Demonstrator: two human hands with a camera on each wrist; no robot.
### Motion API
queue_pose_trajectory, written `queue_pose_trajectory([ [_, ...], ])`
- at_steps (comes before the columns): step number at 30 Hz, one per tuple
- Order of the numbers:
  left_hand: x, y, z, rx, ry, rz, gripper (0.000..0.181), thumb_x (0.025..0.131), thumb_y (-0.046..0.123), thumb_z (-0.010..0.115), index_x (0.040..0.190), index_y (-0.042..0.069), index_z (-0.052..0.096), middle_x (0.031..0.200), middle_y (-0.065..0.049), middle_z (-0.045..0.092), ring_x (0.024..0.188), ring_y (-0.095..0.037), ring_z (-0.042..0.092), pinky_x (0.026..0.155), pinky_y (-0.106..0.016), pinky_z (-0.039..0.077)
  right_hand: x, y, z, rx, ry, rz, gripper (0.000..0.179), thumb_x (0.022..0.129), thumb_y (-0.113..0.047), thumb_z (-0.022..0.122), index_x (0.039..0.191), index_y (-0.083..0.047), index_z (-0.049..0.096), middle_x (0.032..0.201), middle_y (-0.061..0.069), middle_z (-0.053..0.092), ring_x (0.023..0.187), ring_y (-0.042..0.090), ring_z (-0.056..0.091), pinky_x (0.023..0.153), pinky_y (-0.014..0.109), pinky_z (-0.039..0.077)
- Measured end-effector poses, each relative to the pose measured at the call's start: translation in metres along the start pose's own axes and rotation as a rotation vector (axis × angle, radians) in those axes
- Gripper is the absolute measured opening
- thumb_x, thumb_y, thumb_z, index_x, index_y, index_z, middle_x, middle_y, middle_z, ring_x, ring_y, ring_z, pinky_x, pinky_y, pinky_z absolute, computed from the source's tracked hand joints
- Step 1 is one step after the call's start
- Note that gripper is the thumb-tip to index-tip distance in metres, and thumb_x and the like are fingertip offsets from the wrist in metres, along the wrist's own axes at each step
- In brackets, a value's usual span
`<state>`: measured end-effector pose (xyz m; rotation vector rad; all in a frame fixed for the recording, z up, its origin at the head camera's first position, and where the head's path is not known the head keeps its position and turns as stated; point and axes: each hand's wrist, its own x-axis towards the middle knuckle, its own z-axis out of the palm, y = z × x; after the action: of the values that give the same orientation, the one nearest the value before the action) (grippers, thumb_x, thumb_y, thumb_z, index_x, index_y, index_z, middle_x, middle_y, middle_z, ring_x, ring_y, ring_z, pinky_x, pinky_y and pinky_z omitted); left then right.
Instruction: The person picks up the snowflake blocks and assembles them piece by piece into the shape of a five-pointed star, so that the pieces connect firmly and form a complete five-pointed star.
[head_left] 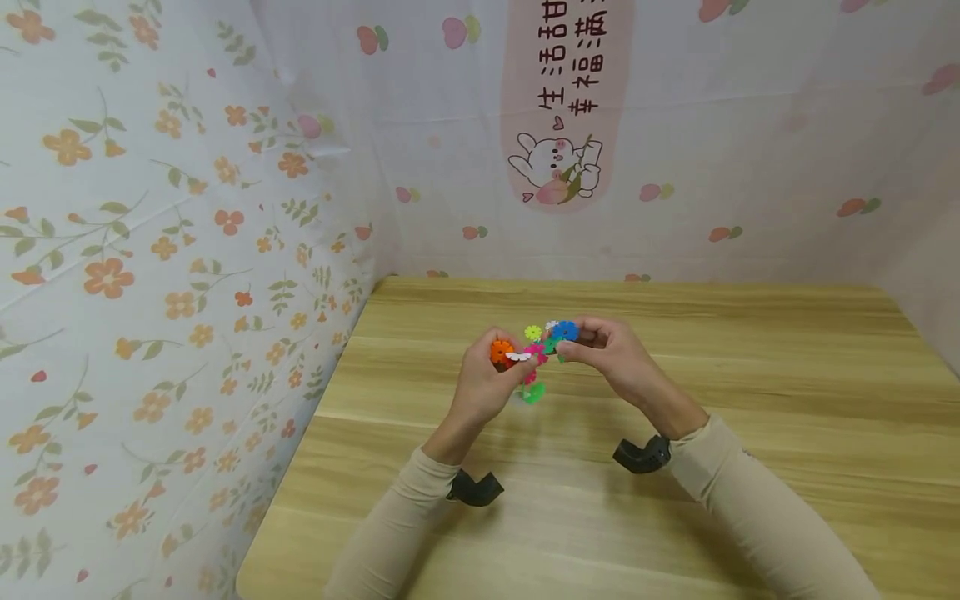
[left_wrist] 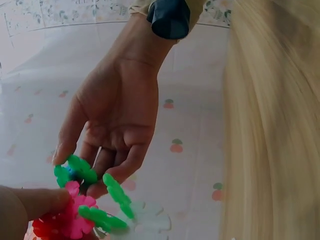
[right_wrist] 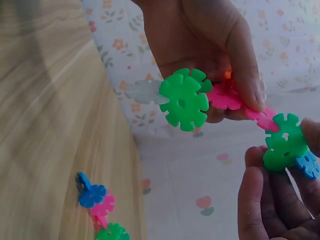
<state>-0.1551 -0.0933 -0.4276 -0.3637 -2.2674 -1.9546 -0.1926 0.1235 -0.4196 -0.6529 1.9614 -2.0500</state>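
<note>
I hold a linked assembly of flower-shaped, notched plastic discs (head_left: 537, 353) between both hands, above the pale wood-grain table (head_left: 562, 533). My left hand (head_left: 486, 379) is clamped on it at a bright pink notched plastic disc (right_wrist: 225, 97), thumb against the pink. An orange plastic disc (head_left: 501, 351) sits beside my left fingers. My right hand (head_left: 618, 360) pinches the other end, thumb and fingers about a pair of green plastic discs (right_wrist: 295, 143); a small blue plastic disc (right_wrist: 308, 166) sits just beside them. A large round green disc (right_wrist: 172, 100) and a translucent whitish disc (right_wrist: 142, 91) extend near my left hand. A separate-looking blue, pink and green plastic cluster (right_wrist: 103, 206) appears against the table; the dim view leaves its exact resting place uncertain.
</note>
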Motion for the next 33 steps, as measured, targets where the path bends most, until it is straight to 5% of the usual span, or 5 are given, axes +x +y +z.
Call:
queue_pose_trajectory([
  [4,0.001,-0.003,0.004,-0.088,0.067,-0.056,0.023,0.088,0.009,0.076,0.099,0.004,0.056,0.084,-0.008,0.061,0.069,-0.017,0.060,0.063,-0.027,0.054,0.001,0.001,0.000,-0.064,0.003,0.045,0.048,0.095,-0.017,0.071,0.133,0.005,0.054,0.116,0.013,0.066,0.099,0.025,0.067,0.087,0.034,0.056],
  [9,0.002,-0.005,0.004,-0.139,0.120,-0.078,0.024,0.087,0.008,0.077,0.100,0.002,0.057,0.086,-0.008,0.060,0.070,-0.016,0.060,0.065,-0.034,0.054,0.002,0.006,0.004,-0.080,0.039,0.061,0.050,0.094,-0.018,0.072,0.135,0.000,0.051,0.122,0.023,0.062,0.103,0.035,0.066,0.086,0.039,0.056],
  [21,-0.001,-0.008,-0.005,-0.126,-0.084,-0.087,0.030,0.096,0.025,0.069,0.117,0.005,0.062,0.112,-0.009,0.064,0.097,-0.020,0.064,0.088,-0.037,0.053,0.006,-0.002,0.004,-0.285,0.046,0.031,0.036,0.094,-0.024,0.073,0.121,-0.003,0.065,0.105,0.012,0.068,0.095,0.023,0.066,0.086,0.034,0.053],
  [25,0.000,-0.008,-0.009,-0.085,-0.108,-0.055,0.034,0.101,0.030,0.062,0.124,0.006,0.064,0.117,-0.006,0.066,0.108,-0.020,0.061,0.096,-0.040,0.049,0.006,0.000,0.004,-0.339,-0.046,0.011,0.030,0.093,-0.024,0.074,0.117,-0.008,0.070,0.106,0.008,0.068,0.098,0.027,0.062,0.088,0.039,0.052],
  [33,0.001,-0.014,-0.010,-0.146,-0.080,-0.041,0.026,0.101,0.021,0.061,0.111,-0.002,0.067,0.100,-0.009,0.067,0.092,-0.029,0.064,0.081,-0.029,0.055,0.010,0.006,0.007,-0.329,-0.153,0.001,0.024,0.092,-0.020,0.075,0.113,-0.011,0.072,0.103,0.009,0.067,0.091,0.032,0.062,0.077,0.037,0.056],
])
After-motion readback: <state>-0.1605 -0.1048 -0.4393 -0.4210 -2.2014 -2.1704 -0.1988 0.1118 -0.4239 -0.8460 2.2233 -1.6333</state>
